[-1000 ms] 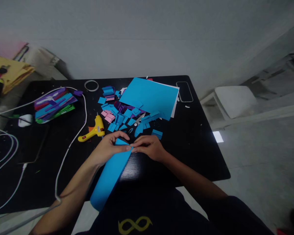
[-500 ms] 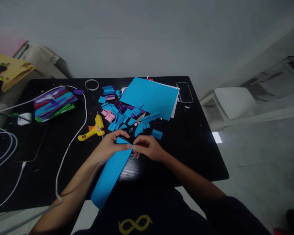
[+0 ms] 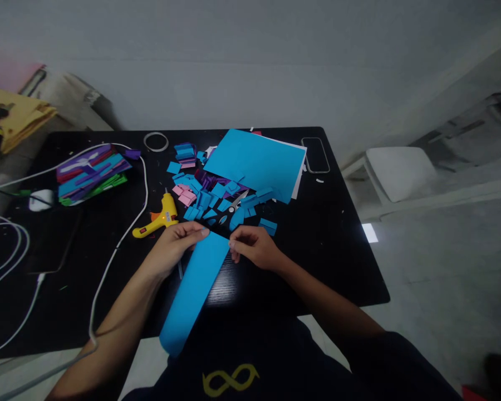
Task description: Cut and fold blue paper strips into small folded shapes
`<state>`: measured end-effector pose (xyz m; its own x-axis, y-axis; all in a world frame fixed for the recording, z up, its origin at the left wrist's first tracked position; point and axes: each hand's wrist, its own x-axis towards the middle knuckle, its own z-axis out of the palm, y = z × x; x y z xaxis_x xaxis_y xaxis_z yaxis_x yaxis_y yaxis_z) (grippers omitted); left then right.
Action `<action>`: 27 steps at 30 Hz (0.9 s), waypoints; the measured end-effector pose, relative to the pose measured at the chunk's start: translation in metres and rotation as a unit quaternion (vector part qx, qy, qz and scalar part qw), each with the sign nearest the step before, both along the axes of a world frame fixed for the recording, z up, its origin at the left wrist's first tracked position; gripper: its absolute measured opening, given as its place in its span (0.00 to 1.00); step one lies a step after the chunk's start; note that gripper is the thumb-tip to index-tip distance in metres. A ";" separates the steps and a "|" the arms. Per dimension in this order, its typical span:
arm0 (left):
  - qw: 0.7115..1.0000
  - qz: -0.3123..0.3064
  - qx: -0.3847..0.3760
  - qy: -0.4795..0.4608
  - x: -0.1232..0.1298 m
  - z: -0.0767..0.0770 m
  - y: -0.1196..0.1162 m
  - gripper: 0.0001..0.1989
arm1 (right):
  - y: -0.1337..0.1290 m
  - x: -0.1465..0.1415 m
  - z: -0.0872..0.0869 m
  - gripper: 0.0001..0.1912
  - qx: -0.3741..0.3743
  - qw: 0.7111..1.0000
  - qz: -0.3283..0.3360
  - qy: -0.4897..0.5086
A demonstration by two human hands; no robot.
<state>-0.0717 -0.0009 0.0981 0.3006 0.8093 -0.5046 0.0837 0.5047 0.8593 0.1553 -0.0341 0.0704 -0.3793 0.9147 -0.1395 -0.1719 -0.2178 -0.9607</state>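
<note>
A long blue paper strip [image 3: 198, 284] slants from the middle of the black table down over its front edge, its lower end curled. My left hand [image 3: 177, 245] pinches the strip's upper left corner between thumb and fingers. At the upper right corner, my right hand [image 3: 254, 245] grips the paper with thumb and fingertips. Just beyond the hands lie small folded blue pieces [image 3: 204, 200], pink pieces [image 3: 184, 195] and scissors [image 3: 235, 206]. A yellow glue gun [image 3: 161, 216] rests beside my left hand.
Blue sheets [image 3: 254, 161] lie at the back of the black table [image 3: 317, 267], near a phone-shaped outline [image 3: 315, 155]. Coloured strips [image 3: 92, 172], a white cable [image 3: 108, 267] and a dark tablet-like device [image 3: 52, 239] are on the left. A white stool [image 3: 401, 172] stands at right.
My left hand has moved left along the strip's upper end, away from my right hand. The strip's top edge now shows spread flat between them.
</note>
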 end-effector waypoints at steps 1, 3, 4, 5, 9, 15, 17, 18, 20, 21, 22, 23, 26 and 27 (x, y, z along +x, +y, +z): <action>1.000 0.002 0.002 0.000 0.000 -0.001 0.000 0.18 | 0.000 0.000 0.000 0.10 -0.002 1.000 0.000 0.000; 1.000 0.004 0.012 0.003 0.000 -0.002 0.001 0.18 | 0.000 0.000 -0.001 0.10 -0.004 1.000 0.001 0.005; 1.000 0.004 0.019 0.005 0.000 -0.002 0.002 0.18 | 0.000 0.000 -0.001 0.10 -0.003 1.000 0.002 0.008; 1.000 0.005 0.027 0.008 0.000 -0.002 0.002 0.17 | 0.000 0.000 -0.002 0.10 -0.003 1.000 0.003 0.011; 0.998 0.023 0.051 0.013 0.000 -0.002 0.003 0.16 | 0.001 0.000 -0.002 0.09 -0.001 1.000 0.003 0.011; 0.998 0.038 0.055 0.012 0.000 0.000 0.003 0.15 | 0.001 0.000 -0.004 0.10 0.006 1.000 0.001 0.000; 0.998 0.037 0.056 0.017 0.000 0.000 0.003 0.15 | 0.001 0.000 -0.003 0.10 0.005 1.000 0.001 -0.002; 0.998 0.036 0.057 0.019 0.000 0.000 0.003 0.15 | 0.001 0.000 -0.003 0.10 0.005 1.000 0.001 -0.002; 0.997 0.031 0.063 0.023 -0.001 -0.001 0.003 0.15 | 0.001 0.000 -0.003 0.11 0.006 1.000 -0.001 -0.003; 0.997 0.028 0.066 0.025 -0.002 -0.001 0.003 0.16 | 0.001 0.000 -0.003 0.11 0.006 1.000 -0.002 -0.005; 0.997 0.023 0.070 0.025 -0.002 -0.001 0.003 0.16 | 0.001 0.001 -0.003 0.11 0.006 1.000 -0.005 -0.006; 0.997 0.017 0.073 0.026 -0.003 -0.002 0.003 0.17 | 0.001 0.001 -0.003 0.12 0.005 1.000 -0.009 -0.008; 0.997 -0.006 0.075 0.034 -0.006 -0.001 0.004 0.18 | 0.002 0.001 -0.004 0.13 0.005 1.000 -0.022 -0.010; 0.996 -0.010 0.075 0.038 -0.007 -0.001 0.004 0.18 | 0.002 0.001 -0.005 0.13 0.007 1.000 -0.025 -0.010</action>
